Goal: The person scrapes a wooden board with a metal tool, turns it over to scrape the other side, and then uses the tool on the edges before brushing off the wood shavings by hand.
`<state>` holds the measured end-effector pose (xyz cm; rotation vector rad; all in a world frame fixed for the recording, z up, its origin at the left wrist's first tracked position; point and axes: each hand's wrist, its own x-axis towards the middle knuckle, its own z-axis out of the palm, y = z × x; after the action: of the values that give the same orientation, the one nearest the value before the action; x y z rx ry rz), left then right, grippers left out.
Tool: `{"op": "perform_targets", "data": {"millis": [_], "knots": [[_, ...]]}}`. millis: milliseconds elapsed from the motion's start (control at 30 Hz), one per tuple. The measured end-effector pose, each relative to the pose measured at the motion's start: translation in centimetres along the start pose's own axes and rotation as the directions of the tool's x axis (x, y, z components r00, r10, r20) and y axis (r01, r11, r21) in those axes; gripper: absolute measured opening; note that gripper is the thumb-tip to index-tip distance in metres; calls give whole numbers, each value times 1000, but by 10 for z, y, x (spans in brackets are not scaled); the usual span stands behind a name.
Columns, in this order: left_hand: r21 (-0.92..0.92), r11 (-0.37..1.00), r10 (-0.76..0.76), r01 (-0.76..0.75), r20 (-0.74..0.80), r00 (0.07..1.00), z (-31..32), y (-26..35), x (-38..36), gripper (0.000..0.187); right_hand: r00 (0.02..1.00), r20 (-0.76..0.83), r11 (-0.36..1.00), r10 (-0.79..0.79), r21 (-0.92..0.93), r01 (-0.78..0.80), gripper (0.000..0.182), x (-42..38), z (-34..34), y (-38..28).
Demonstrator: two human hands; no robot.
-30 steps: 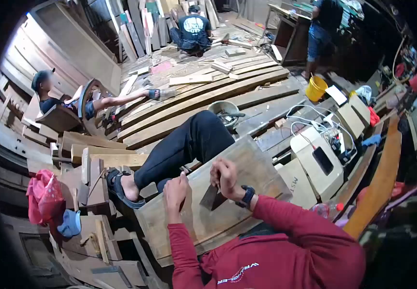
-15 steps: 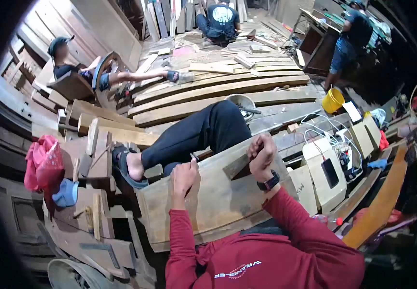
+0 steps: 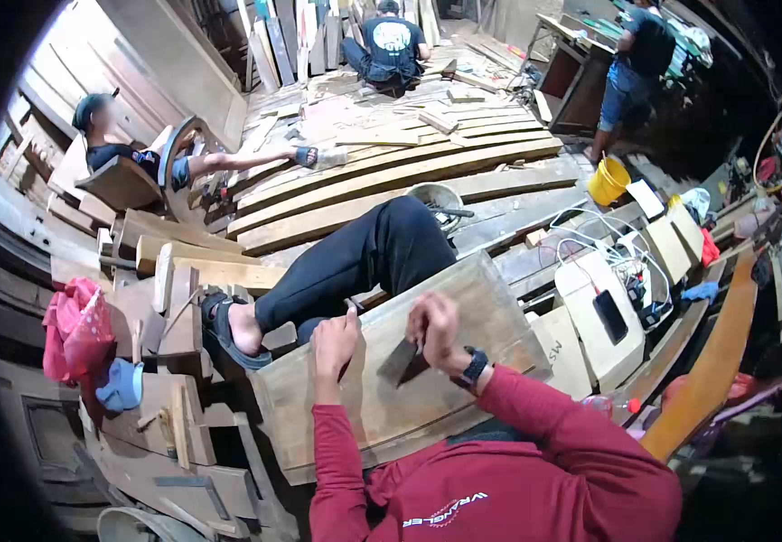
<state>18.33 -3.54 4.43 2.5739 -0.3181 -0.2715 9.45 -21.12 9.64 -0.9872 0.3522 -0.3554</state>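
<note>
A wide wooden panel (image 3: 463,316) lies across my lap, its surface smudged with pale and brown patches. My right hand (image 3: 436,327) is closed round a scraper (image 3: 400,363), a flat, dark, broad blade tilted against the panel's middle. The scraper's handle is hidden in my fist. On the panel's left part rests my left hand (image 3: 335,343), fingers curled and thumb up. A small dark bit shows by that thumb, but what the fingers hold cannot be made out.
Planks (image 3: 391,185) cover the floor ahead. A phone (image 3: 609,314) with cables and a yellow bucket (image 3: 608,181) stand right. Left are a pink bag (image 3: 77,330) and a blue cap (image 3: 121,384). One person (image 3: 124,154) sits left; two others are farther back.
My right hand has moved left and down over the panel, bringing the scraper toward my left hand. My left hand stays almost in place. The view has shifted slightly.
</note>
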Motion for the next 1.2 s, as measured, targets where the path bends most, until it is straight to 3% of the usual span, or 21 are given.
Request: {"op": "perform_targets", "data": {"millis": [33,167,300,367,467,500,567,600,633,700,800,900,1000,1033,1100,1133,1200], "knots": [[16,1000,-18,18,3,1000,-5,-1,-3,57,993,61,994,106,18,-107,29,-6,7,4],[52,997,-56,56,-6,998,-4,-8,-3,58,966,-103,970,-239,22,242,29,37,-20,-23],[10,1000,-12,12,-2,1000,-6,-2,-3,58,979,-134,988,-152,-9,152,28,25,-25,1],[31,999,-9,9,-8,1000,0,-2,-1,58,999,33,998,1,-64,1,29,0,-1,9],[42,999,-12,14,-47,999,-3,-6,-4,57,975,9,968,-222,-118,222,31,16,-6,-10],[37,999,-24,26,-45,999,-4,-10,-5,57,917,79,890,-391,-222,399,34,33,-26,-13],[13,1000,-25,26,-32,999,-1,-10,-2,58,946,-143,954,-292,32,299,36,45,-29,-34],[14,1000,-21,22,-17,1000,-7,-1,-5,58,928,-120,936,-352,-46,349,34,41,-33,-23],[13,1000,-15,15,-4,1000,-4,0,-2,58,950,-164,964,-264,-66,257,34,30,-27,-14],[27,999,-18,18,17,1000,-2,-3,-1,58,999,-41,999,-36,-16,35,31,7,-7,3],[52,999,-13,15,-24,1000,-5,-4,-5,59,995,23,989,-96,-114,98,27,12,-6,2],[-9,998,-59,59,-28,998,-4,-6,-7,59,966,-120,966,-228,95,240,23,51,-36,-24],[-12,999,-38,38,-10,999,-5,-4,-2,59,982,-155,987,-111,102,128,22,25,-22,-13],[-3,999,-35,35,1,999,-3,0,0,59,983,-37,983,-178,-47,176,24,11,-10,-4],[35,998,-52,51,17,999,-5,-3,-3,58,995,79,998,63,-23,-61,26,-1,4,9],[11,1000,-15,16,-23,1000,-6,-4,-4,58,1000,15,992,-10,-123,11,30,4,8,5],[23,1000,-17,18,-29,999,-8,-10,-6,58,983,-3,976,-185,-117,184,31,25,-8,-23]]}}
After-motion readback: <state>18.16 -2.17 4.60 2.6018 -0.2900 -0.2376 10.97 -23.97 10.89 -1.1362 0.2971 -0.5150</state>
